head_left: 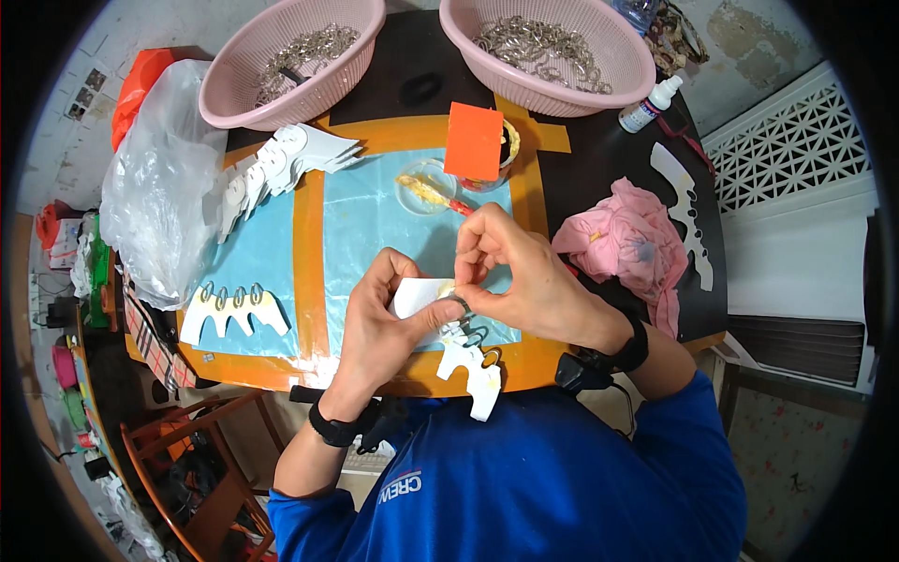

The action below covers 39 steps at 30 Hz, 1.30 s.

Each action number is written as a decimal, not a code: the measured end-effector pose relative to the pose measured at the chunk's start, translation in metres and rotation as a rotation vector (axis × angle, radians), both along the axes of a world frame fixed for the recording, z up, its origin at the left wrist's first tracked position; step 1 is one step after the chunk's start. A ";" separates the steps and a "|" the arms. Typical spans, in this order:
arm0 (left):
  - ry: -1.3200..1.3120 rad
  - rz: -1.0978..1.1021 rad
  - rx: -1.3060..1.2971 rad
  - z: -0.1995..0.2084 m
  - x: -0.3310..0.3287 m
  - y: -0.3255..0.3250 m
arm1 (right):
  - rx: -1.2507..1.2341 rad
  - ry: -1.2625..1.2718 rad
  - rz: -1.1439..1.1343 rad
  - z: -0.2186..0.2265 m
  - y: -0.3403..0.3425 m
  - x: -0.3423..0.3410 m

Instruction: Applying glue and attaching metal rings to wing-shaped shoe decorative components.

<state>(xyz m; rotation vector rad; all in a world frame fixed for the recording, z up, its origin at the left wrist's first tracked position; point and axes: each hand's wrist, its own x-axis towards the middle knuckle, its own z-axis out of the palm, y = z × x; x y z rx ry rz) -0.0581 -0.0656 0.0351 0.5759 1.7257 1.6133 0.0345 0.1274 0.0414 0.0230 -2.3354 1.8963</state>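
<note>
My left hand point(382, 323) grips a white card with a scalloped edge point(479, 377), its thumb pressed on the upper part. Dark metal rings point(491, 355) sit along the card's notches. Close by, my right hand point(513, 267) pinches at the card's upper edge; what lies between those fingertips is too small to make out. A similar white card with several metal rings point(236, 318) lies on the blue sheet at the left. Beyond my hands stands a clear round dish point(412, 199) with a yellow-crusted brush point(429, 190) across it.
Two pink baskets point(217, 105) point(629, 101) of metal rings stand at the back. An orange card point(473, 140) rests on a tub. White cutouts point(272, 169) are stacked beside a plastic bag point(159, 187). At right are a pink cloth point(623, 239), a white cutout point(682, 201) and a bottle point(648, 105).
</note>
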 end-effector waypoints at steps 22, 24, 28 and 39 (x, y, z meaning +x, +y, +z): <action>-0.400 0.228 0.362 0.012 0.018 0.022 | 0.212 0.231 -0.072 -0.006 -0.005 0.007; -0.616 0.242 0.354 0.015 0.015 0.024 | 0.159 0.224 -0.051 -0.005 0.000 0.008; -0.780 0.148 0.232 0.014 0.001 0.019 | 0.081 0.247 -0.032 -0.008 0.008 0.007; -0.553 -0.231 0.460 0.008 -0.022 0.007 | -0.124 0.090 0.034 -0.011 0.014 0.008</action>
